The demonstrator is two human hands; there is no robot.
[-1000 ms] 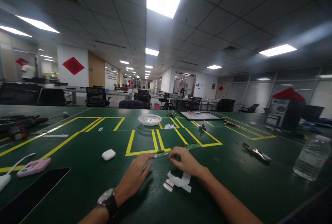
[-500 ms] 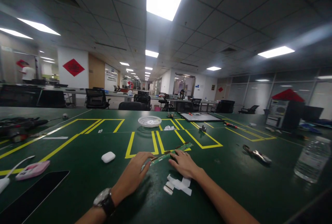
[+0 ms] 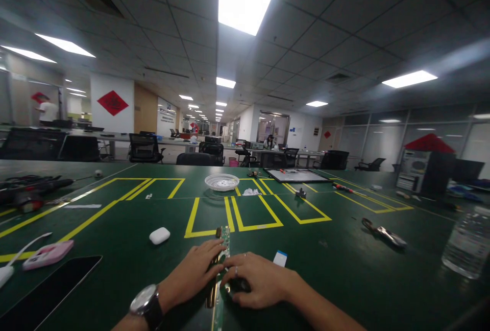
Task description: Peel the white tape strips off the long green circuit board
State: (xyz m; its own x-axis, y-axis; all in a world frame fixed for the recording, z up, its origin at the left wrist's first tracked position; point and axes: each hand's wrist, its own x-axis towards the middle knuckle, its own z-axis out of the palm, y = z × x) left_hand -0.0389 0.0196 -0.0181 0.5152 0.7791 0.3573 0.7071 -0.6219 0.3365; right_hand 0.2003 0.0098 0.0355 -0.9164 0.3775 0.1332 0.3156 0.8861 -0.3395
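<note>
A long, narrow green circuit board (image 3: 225,240) lies lengthwise in front of me, its lower end running off the bottom of the view. Brownish, shiny strips (image 3: 211,298) line its left edge. My left hand (image 3: 193,271), a watch on the wrist, holds the board from the left with fingers along its upper part. From the right, my right hand (image 3: 258,279) curls over the board, thumb and fingertips bent against its middle; what lies beneath that palm is hidden. A white ribbon cable (image 3: 280,258) with a blue end pokes out beyond the right hand.
To the left lie a white earphone case (image 3: 160,235), a pink device (image 3: 48,255) and a dark phone-like slab (image 3: 49,295). A white round basket (image 3: 222,182) stands ahead. Rightward are a metal tool (image 3: 385,233) and a water bottle (image 3: 467,243). Yellow tape marks the green table (image 3: 329,269).
The board has turned from slanting to nearly straight away from me and come closer. Both hands moved nearer to me, and the right hand now covers where the white strips lay.
</note>
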